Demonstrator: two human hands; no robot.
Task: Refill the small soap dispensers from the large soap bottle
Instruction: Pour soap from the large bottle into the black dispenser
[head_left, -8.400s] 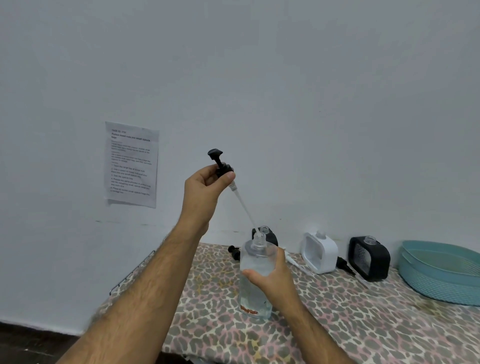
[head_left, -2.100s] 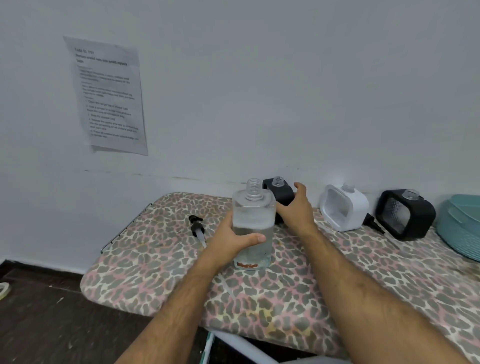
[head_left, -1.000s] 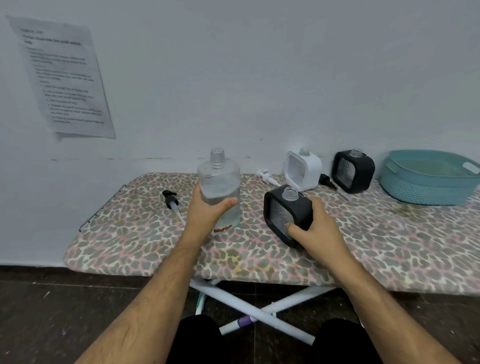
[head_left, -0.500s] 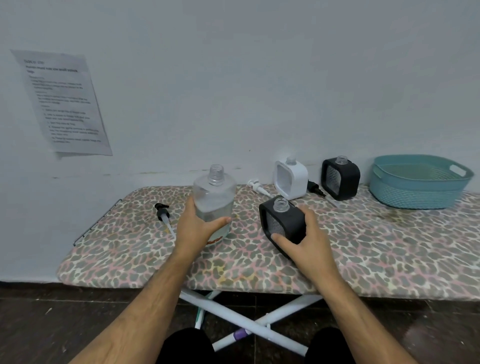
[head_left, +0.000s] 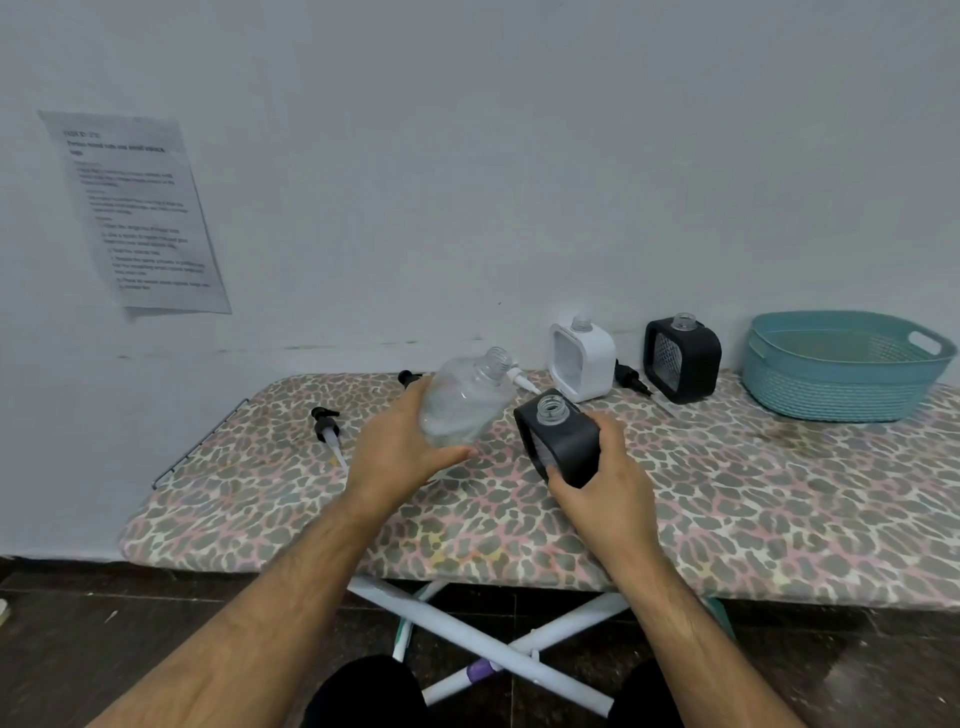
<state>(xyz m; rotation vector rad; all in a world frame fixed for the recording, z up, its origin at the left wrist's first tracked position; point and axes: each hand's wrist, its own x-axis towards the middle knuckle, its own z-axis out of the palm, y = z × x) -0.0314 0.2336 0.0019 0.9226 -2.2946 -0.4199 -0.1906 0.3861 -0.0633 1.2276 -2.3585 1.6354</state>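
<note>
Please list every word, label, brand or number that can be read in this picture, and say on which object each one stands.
Paper sheet on the wall: printed lines, too blurred to read.
Large soap bottle in the left hand: no label visible.
Black dispenser in the right hand: no text visible.
No legible text anywhere.

Plain pale wall (head_left: 519, 156) with a printed paper sheet (head_left: 140, 213) fixed at left. Leopard-print worktop (head_left: 753, 499) on crossed white legs (head_left: 498, 649). Dark floor (head_left: 78, 649) below.

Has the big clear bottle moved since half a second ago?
Yes. The clear bottle, upright before, is now tipped in the left hand, neck leaning toward the near black dispenser on the patterned board.
</note>
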